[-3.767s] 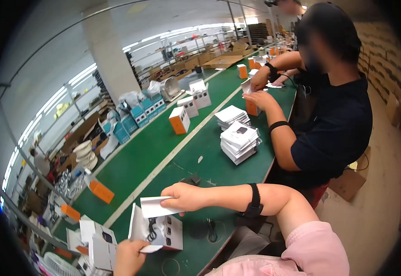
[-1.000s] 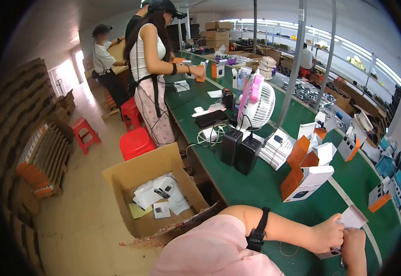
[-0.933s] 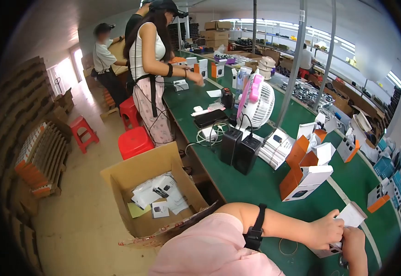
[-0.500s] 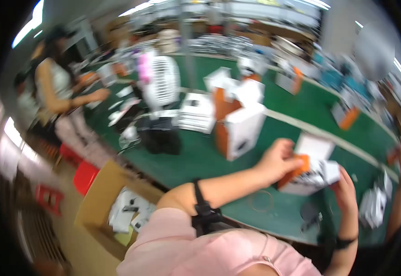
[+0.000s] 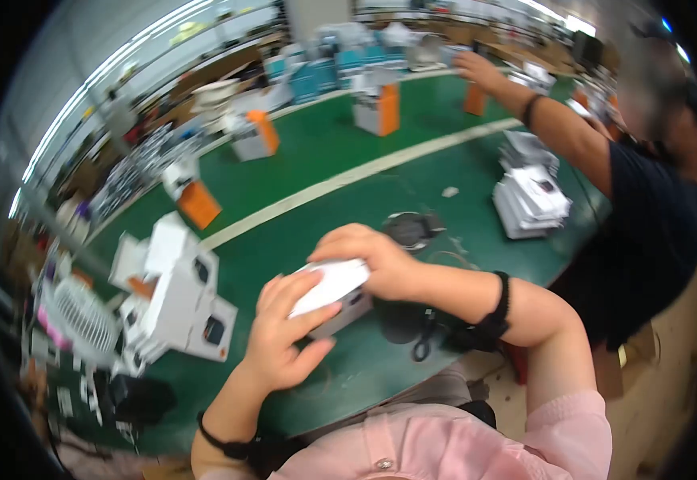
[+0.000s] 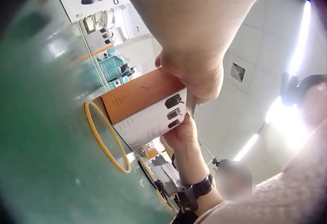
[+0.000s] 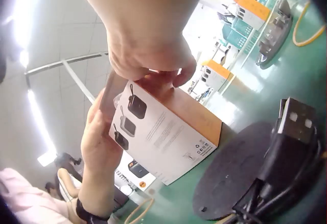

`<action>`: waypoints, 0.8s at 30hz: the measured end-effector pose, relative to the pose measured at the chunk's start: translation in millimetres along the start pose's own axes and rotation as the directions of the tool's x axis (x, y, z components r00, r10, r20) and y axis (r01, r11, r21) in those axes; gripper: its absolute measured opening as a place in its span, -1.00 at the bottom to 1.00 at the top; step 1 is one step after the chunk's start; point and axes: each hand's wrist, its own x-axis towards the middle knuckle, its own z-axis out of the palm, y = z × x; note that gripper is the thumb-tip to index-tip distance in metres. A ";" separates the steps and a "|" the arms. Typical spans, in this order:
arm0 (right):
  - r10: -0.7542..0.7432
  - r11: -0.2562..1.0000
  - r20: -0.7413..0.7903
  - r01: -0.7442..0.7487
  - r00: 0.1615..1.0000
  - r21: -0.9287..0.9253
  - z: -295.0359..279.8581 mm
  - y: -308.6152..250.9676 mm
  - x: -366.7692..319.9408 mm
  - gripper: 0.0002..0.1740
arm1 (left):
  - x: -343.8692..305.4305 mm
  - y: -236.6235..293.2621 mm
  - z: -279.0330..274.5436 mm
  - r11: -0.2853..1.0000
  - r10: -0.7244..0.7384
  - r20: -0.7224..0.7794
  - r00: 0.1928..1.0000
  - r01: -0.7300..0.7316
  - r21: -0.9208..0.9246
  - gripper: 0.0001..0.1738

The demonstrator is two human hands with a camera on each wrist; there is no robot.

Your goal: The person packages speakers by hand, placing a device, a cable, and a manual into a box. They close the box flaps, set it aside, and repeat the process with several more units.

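Orange-and-white cardboard: we grip a small box point(image 5: 334, 294) between both hands, low over the green bench point(image 5: 300, 160). Our left hand point(image 5: 283, 340) curls round its near end, with fingers spread across the white top. Our right hand point(image 5: 368, 258) curls over the far end. We cannot tell whether the box touches the bench. The top flap point(image 7: 110, 96) looks not quite flat, so we judge a hard squeeze could crease it. A loose hold could tip the box onto the black cable point(image 5: 424, 340) and round pad point(image 5: 400, 320) just beside our right wrist.

Factory packing line, long green bench point(image 5: 308, 160), orange-and-white product boxes point(image 5: 378, 110), stacked leaflets point(image 5: 531, 200), another worker point(image 5: 652, 224) alongside
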 end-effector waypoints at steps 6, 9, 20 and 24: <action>-0.008 0.986 0.138 -0.015 0.990 0.165 -16.5 -7.8 -4.7 -0.49 | -13.9 -2.5 24.3 0.996 -0.088 -0.161 0.983 0.082 -0.043 -0.64; 0.022 0.972 0.327 -0.097 0.945 0.214 -27.9 -19.7 -6.2 -0.47 | -15.2 -5.7 18.5 0.992 -0.123 -0.151 0.981 0.119 -0.035 -0.64; 0.101 0.990 0.271 -0.124 0.957 0.072 -20.0 -14.6 -1.9 -0.59 | -11.9 -10.8 23.7 0.982 -0.188 -0.238 0.953 0.180 -0.054 -0.70; 0.017 0.998 0.390 -0.039 0.921 0.049 -28.4 -12.9 1.4 -0.57 | -14.4 -13.4 22.6 0.990 -0.091 -0.193 0.977 0.109 0.088 -0.70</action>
